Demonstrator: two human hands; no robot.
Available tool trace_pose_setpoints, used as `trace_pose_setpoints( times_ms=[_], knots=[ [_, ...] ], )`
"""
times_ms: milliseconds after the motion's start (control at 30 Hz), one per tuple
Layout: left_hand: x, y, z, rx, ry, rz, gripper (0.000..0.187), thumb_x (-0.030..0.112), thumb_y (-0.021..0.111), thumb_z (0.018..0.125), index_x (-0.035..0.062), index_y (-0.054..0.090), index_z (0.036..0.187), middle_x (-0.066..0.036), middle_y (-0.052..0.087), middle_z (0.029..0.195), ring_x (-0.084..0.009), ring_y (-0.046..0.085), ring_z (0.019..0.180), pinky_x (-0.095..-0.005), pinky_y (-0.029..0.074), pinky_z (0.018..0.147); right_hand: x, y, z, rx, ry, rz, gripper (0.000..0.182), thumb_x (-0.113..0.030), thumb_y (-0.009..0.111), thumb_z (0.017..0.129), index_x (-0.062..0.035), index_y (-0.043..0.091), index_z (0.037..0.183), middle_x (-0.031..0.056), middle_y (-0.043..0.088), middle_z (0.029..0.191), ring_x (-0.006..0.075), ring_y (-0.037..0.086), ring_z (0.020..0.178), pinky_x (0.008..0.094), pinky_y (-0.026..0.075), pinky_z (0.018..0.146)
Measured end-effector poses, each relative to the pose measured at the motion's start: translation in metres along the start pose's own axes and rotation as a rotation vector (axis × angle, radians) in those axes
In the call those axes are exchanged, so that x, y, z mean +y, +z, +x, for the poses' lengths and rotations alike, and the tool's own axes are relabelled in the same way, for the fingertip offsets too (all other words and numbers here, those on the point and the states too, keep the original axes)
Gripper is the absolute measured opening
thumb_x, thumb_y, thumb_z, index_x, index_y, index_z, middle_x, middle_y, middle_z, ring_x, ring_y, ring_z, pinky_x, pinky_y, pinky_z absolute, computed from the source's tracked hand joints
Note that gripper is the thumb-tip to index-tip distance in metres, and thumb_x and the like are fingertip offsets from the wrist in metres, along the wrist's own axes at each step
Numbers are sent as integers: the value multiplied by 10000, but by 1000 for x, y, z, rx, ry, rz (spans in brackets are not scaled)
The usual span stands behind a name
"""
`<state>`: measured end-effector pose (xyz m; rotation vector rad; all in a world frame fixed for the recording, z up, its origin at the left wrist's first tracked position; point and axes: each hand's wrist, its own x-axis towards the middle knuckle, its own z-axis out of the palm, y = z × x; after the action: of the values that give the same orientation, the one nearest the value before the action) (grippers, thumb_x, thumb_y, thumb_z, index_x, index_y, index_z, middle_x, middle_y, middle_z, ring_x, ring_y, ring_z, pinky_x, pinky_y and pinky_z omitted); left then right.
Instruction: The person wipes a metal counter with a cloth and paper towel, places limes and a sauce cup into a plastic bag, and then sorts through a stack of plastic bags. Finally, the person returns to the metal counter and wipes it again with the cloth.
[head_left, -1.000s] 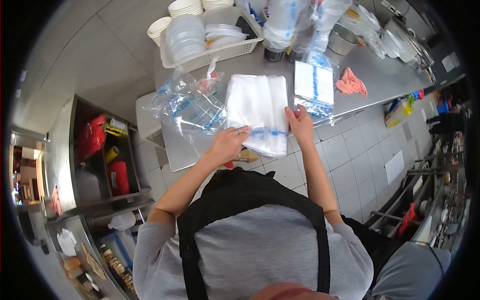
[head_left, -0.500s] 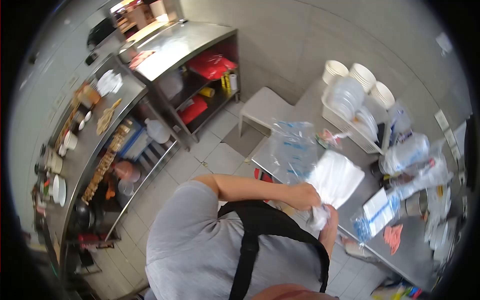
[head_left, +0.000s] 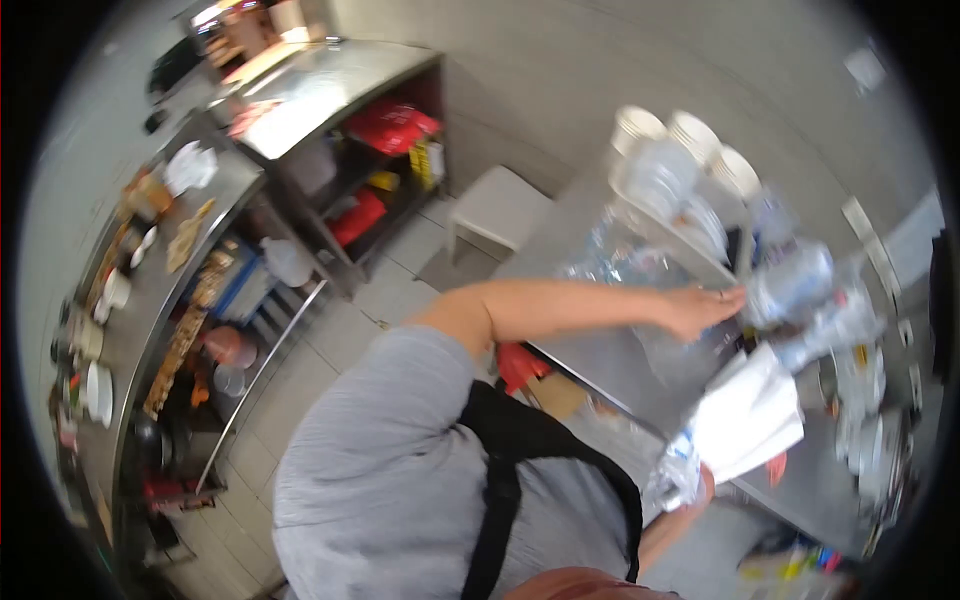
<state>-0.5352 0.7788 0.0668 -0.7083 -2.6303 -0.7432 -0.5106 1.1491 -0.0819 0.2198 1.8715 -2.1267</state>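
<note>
My left hand (head_left: 700,305) is stretched out over the steel table (head_left: 600,365), fingers apart, next to the clear plastic-wrapped packs (head_left: 800,285) near the wall. Nothing is held in it. My right hand (head_left: 690,482) is low at the table's near edge, mostly hidden, and grips one end of a stack of white plastic bags (head_left: 752,420) with blue print. The stack is lifted off the table and tilted. Loose clear bags (head_left: 615,255) lie on the table under my left forearm.
A white basket of clear lids (head_left: 665,215) and stacked white cups (head_left: 640,125) stand at the table's far end. A white stool (head_left: 497,205) sits beside the table. Steel shelving (head_left: 330,100) with red items and a cluttered counter (head_left: 150,280) are on the left.
The view has swung to the left. Both hands were flat on the bag stack; now my right hand has lifted the stack and my left hand has let go and reached across the table.
</note>
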Motion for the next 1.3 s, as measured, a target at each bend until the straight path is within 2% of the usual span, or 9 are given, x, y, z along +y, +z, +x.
trace_pose_setpoints(
  times_ms=[67, 133, 200, 300, 433, 633, 967, 1067, 1300],
  knots=[
    [-8, 16, 31, -280, 186, 128, 704, 22, 571, 668, 15, 325, 1327, -189, 341, 1367, -315, 457, 1152, -365, 429, 909, -4, -15, -14, -19, -171, -299, 196, -123, 581, 715, 44, 609, 815, 119, 609, 743, 220, 602, 690, 322, 506, 636],
    [-19, 26, 56, -718, -108, -53, 568, 16, 548, 683, 22, 467, 1245, -185, 511, 1217, -315, 516, 1089, -372, 435, 902, -14, -6, -42, 43, -120, -16, 202, -120, 591, 693, 43, 613, 810, 116, 609, 735, 215, 599, 670, 316, 502, 619],
    [-38, 37, 69, -706, -12, 123, 601, -12, 513, 674, 51, 454, 1268, -171, 496, 1244, -286, 580, 979, -358, 511, 742, -27, 10, -69, 111, -38, 201, 229, -120, 623, 640, 49, 616, 794, 117, 603, 710, 202, 593, 635, 298, 494, 596],
    [-18, 20, 78, -857, -340, -155, 662, -24, 493, 674, 57, 388, 1322, -176, 515, 1200, -214, 595, 679, -303, 525, 602, -9, 0, -65, 66, 19, 256, 281, -69, 649, 584, 74, 606, 821, 117, 598, 711, 197, 586, 631, 285, 487, 588],
    [-13, 35, 81, -924, -412, -197, 682, -47, 515, 674, 32, 359, 1334, -154, 572, 921, -160, 553, 605, -272, 523, 564, -21, 22, -74, -22, 11, 316, 585, 15, 622, 598, 119, 448, 1146, 189, 589, 959, 239, 609, 736, 328, 524, 661],
    [-2, 37, 101, -1055, -358, -353, 705, -67, 468, 669, 3, 312, 1353, -112, 558, 819, -133, 537, 564, -266, 515, 549, -34, 40, -76, -69, 82, 217, 544, 48, 624, 589, 90, 489, 1114, 120, 593, 848, 199, 597, 694, 286, 508, 650],
    [37, 20, 103, -1053, -158, -320, 708, -67, 489, 619, 13, 367, 1311, -139, 544, 1084, -161, 561, 655, -261, 505, 550, -41, 46, -74, -222, 222, 150, 434, 33, 651, 610, 52, 533, 1027, 75, 608, 742, 128, 574, 608, 229, 459, 539],
    [43, 21, 101, -931, -70, -399, 557, -57, 509, 646, 32, 453, 1192, -124, 557, 934, -170, 580, 653, -281, 508, 530, -40, 47, -73, -219, 254, 63, 429, 49, 643, 614, 47, 536, 1029, 74, 612, 738, 128, 576, 605, 230, 460, 544],
    [48, 43, 85, -378, 452, -53, 643, -8, 555, 618, -21, 413, 1245, -194, 497, 1206, -321, 526, 1052, -354, 435, 878, -53, 51, -82, -246, 153, -94, 377, 24, 645, 641, 33, 551, 1007, 62, 616, 733, 124, 572, 590, 241, 453, 552]
  ],
)
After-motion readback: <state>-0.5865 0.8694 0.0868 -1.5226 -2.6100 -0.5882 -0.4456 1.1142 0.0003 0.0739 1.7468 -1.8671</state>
